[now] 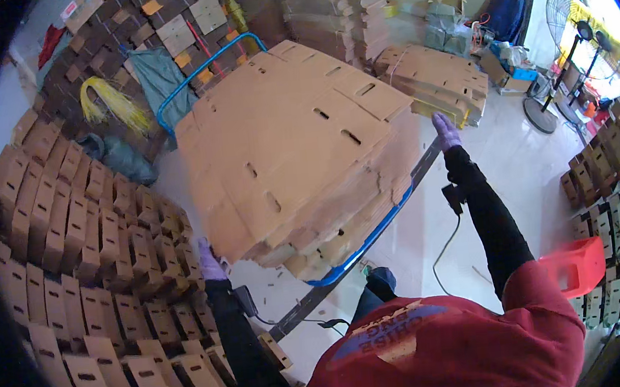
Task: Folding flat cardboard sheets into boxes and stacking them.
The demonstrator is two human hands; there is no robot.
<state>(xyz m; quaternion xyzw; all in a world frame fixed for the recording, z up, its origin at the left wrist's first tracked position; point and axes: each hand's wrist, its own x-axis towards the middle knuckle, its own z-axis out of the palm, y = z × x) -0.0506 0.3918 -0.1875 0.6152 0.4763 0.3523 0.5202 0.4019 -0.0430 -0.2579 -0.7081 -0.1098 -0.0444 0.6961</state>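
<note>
A tall stack of flattened cardboard boxes [283, 135] with slot-shaped hand holes rests on a blue platform trolley [367, 249] before me. My left hand [211, 261], in a purple glove, is by the stack's near left corner with its fingers extended; whether it touches the cardboard cannot be made out. Off the right corner, my gloved right hand [446, 130] is held out flat with nothing in it. The trolley's blue tubular handle [205, 67] rises behind the stack.
Rows of folded cartons [103, 300] line the left. A strapped cardboard bundle [438, 77] lies beyond the stack, near standing fans [560, 77]. A red plastic container [576, 267] and more carton stacks [616, 222] are at right. Cables hang from my forearms.
</note>
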